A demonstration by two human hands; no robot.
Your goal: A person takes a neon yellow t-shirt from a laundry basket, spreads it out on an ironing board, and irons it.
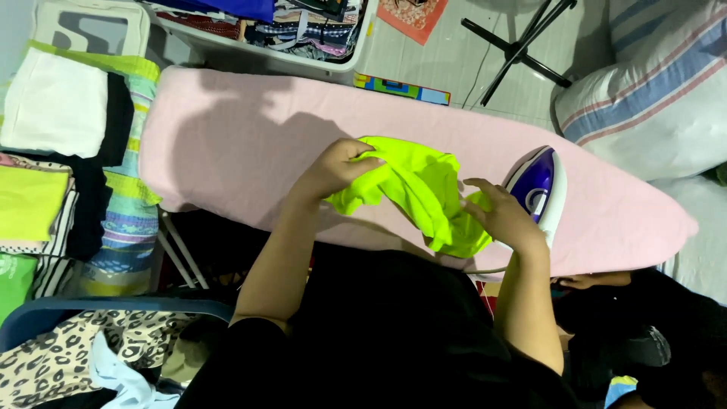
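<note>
Bright even indoor light, soft shadow on the pink padded ironing board [227, 144], slight edge distortion, mild blur throughout

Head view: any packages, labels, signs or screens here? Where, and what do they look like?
Flat box: on the floor beyond the pink ironing board, long rectangle, multicoloured print.
Green bag: far left edge, white printed mark, mostly cut off.
No screens or signs seen.

garment [420, 189]: matt cloth | iron [539, 185]: glossy plastic | board cover [242, 144]: soft cloth
</note>
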